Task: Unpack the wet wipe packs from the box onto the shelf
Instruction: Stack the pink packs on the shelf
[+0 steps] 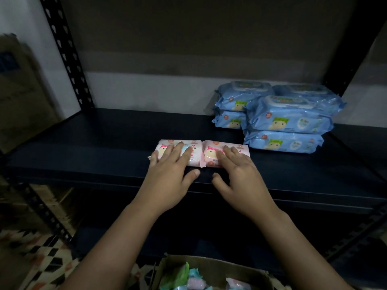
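Two small pink wet wipe packs lie side by side near the front of the dark shelf (94, 143). My left hand (169, 174) rests flat on the left pink pack (195, 147), fingers straight, thumb on the shelf in front of it. My right hand (238, 176) lies with straight fingers on the right pink pack (240, 148), thumb also on the shelf. At the bottom edge the open cardboard box (219, 266) holds several small packs in green, blue and pink.
Several large blue wet wipe packs (287, 122) are stacked at the back right of the shelf. Black perforated uprights (67, 53) frame the shelf. A blurred cardboard box (18, 91) stands at the left. A patterned floor (37, 252) shows below.
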